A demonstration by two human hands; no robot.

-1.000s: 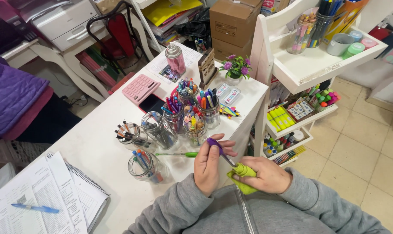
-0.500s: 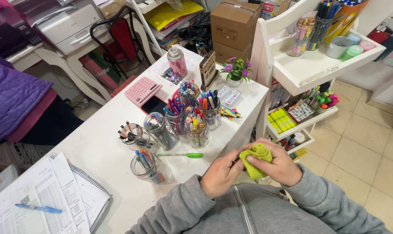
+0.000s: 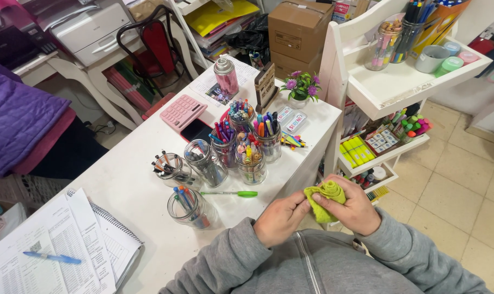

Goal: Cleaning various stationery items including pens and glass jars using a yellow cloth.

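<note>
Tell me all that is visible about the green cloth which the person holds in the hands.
The green cloth is yellow-green, soft-looking fabric, bunched into a rolled wad with folds on top and a flatter flap hanging below. It is held in the air just past the edge of the white table, above the grey-sleeved lap. The right hand wraps it from the right side; the left hand pinches its lower left edge with the fingertips. Whether anything is wrapped inside cannot be seen.

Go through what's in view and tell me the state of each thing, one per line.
Green cloth: bunched, gripped by both hands.
Left hand: closed on cloth.
Right hand: closed on cloth.
Green pen: capped, lying flat.
Blue pen: lying on papers.
Pink can: upright, capped.
</note>
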